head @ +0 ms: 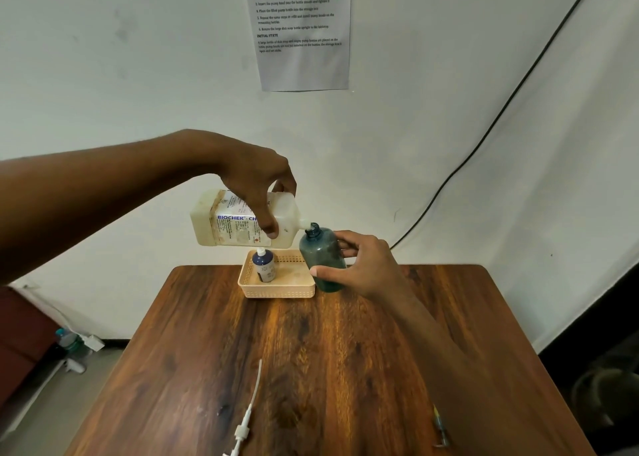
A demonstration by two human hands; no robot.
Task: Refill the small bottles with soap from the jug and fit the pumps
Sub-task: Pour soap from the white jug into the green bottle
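In the middle of the frame the left hand [256,175] is holding the jug [214,225] from above, fingers and thumb clamped round its body. It is tipping the jug almost flat, so that the spout is meeting the open mouth of the bottle [320,251]. The right hand [366,265] is gripping this teal bottle just right of the jug, over the far edge of the table [311,369], with the thumb in front and the fingers curled behind. I cannot tell if the bottle's base is resting on the wood.

The jug is looking stiff and bulky, and probably heavy for one hand, so a grip near its middle is seeming best for balance. Soap on its walls could be making it slippery. The bottle is likely light and thin, and a hard squeeze may be denting it. Holding it at mid body is keeping the neck free.

A basket [276,292] is standing just left of the bottle, under the jug. A blue bottle [264,265] with a white top is standing upright inside it, and drips could be falling on it. A pump [242,431] with its tube is lying at the lower centre, well apart from the hands. A small blurred thing [440,428] is lying at the lower right; I cannot tell what it is. A paper [301,30] is hanging at the upper centre, and a cable [484,137] is running down the wall at the upper right. Nothing is blocking the spout and the mouth.
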